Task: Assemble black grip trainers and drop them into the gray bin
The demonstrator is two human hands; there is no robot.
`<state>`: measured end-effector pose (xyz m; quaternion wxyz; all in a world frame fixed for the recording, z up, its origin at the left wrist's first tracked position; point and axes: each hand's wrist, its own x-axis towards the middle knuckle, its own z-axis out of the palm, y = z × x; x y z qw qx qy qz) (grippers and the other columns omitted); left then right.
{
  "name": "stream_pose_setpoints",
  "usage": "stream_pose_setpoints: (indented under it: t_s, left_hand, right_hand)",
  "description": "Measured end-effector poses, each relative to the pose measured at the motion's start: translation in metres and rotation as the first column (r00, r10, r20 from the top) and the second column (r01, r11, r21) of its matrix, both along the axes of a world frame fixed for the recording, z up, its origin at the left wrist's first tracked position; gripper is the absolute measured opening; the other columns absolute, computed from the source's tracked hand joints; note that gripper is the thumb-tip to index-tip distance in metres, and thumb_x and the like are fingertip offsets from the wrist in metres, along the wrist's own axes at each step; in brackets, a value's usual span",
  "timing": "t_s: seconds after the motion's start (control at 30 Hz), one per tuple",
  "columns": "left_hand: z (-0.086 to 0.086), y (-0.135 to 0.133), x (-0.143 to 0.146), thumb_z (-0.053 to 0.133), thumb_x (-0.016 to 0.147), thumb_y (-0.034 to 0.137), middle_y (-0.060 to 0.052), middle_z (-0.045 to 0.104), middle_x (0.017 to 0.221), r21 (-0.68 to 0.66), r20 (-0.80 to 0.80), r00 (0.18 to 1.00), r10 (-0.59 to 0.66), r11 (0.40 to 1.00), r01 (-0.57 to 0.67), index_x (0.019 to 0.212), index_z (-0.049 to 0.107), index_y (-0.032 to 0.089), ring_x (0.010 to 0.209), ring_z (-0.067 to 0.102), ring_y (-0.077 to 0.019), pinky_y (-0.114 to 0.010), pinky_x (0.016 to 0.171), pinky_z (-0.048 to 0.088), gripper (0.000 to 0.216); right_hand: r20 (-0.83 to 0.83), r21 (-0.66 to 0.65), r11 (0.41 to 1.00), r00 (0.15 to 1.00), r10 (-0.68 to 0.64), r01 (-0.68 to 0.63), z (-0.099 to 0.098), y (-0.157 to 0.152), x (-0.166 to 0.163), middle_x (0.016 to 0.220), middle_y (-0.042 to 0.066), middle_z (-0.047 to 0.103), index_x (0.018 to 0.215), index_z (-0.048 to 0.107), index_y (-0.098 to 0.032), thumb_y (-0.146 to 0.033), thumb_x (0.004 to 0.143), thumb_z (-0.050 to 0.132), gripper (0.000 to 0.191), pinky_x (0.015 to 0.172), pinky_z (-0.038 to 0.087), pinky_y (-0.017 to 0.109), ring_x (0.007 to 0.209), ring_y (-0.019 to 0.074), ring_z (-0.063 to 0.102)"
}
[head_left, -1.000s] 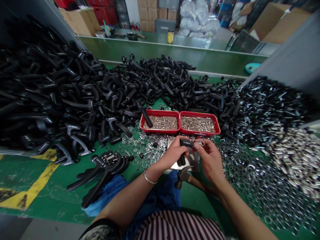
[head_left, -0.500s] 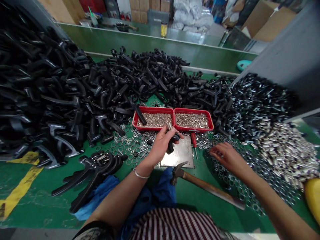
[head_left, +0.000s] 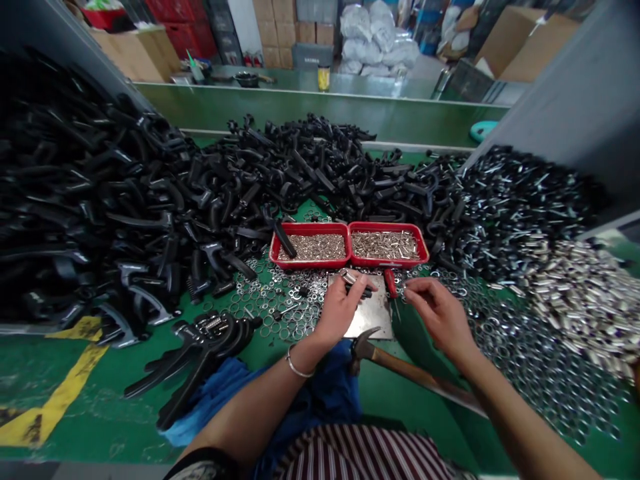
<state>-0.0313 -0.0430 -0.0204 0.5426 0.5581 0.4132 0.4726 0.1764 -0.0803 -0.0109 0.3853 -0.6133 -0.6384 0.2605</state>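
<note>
In the head view my left hand [head_left: 340,310] is closed around a black plastic part [head_left: 367,292] with a silvery coil spring [head_left: 349,276] showing at its top. Most of that part is hidden by the fingers. Under it lies a square metal plate [head_left: 369,325]. My right hand [head_left: 440,313] hovers to the right of the plate, thumb and fingertips pinched together. Whatever sits between those fingertips is too small to make out. A red-handled screwdriver [head_left: 391,284] lies between the two hands. The claw hammer [head_left: 420,373] rests below them, its head beside the plate.
Two red trays [head_left: 349,245] of small metal pins stand behind the plate. Black plastic parts [head_left: 210,193] are heaped left and behind. Metal rings [head_left: 540,360] and silvery cylinders [head_left: 585,293] spread at right. Assembled black pieces [head_left: 205,360] lie on a blue cloth [head_left: 220,400].
My right hand has moved left from the rings toward my left hand. My left hand has turned the black part, so the spring now lies more flat. The view has shifted slightly.
</note>
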Motion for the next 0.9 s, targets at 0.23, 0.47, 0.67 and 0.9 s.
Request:
stream_pose_setpoints:
  t_s: [0.23,0.47,0.67,0.9]
  left_hand:
    - [-0.004,-0.002,-0.001,0.042,0.101,0.035,-0.007,0.060,0.103,0.207,-0.198,0.977,0.078,0.978,-0.036,0.103,0.054,0.019,0.100,0.057,-0.0180,-0.032,0.095,0.042,0.020]
    - [-0.010,-0.003,0.003,0.039,0.101,0.036,-0.008,0.058,0.102,0.222,-0.288,0.954,0.081,0.975,-0.016,0.101,0.050,0.019,0.101,0.055,-0.0204,-0.035,0.096,0.041,0.020]
    - [-0.004,-0.004,0.001,0.038,0.101,0.036,-0.009,0.057,0.103,0.305,-0.301,0.953,-0.037,0.943,0.133,0.099,0.049,0.020,0.101,0.055,-0.0202,-0.034,0.095,0.043,0.020]
    - [0.004,-0.001,-0.007,0.041,0.100,0.036,-0.007,0.062,0.100,0.325,-0.332,0.935,-0.127,0.915,0.240,0.099,0.054,0.020,0.099,0.057,-0.0200,-0.034,0.095,0.043,0.021]
  right_hand:
    - [-0.807,-0.347,0.898,0.574,-0.139,-0.270,-0.002,0.006,-0.065,0.076,-0.001,0.066,0.099,0.062,-0.020,-0.043,0.084,0.072,0.028,0.068,0.054,0.030,0.065,0.0129,0.063]
    - [-0.807,-0.356,0.831,0.589,-0.043,-0.427,0.000,0.006,-0.044,0.072,-0.002,0.067,0.094,0.058,-0.020,-0.040,0.083,0.074,0.028,0.063,0.055,0.028,0.060,0.0117,0.064]
    - [-0.765,-0.321,0.777,0.632,0.124,-0.541,0.003,0.007,-0.034,0.066,-0.006,0.065,0.096,0.050,-0.021,-0.034,0.085,0.073,0.028,0.051,0.051,0.023,0.051,0.0110,0.062]
    - [-0.901,-0.354,0.667,0.429,-0.057,-0.655,-0.005,0.002,-0.048,0.068,-0.007,0.054,0.094,0.053,-0.021,-0.048,0.087,0.067,0.032,0.031,0.029,0.013,0.040,0.0029,0.038]
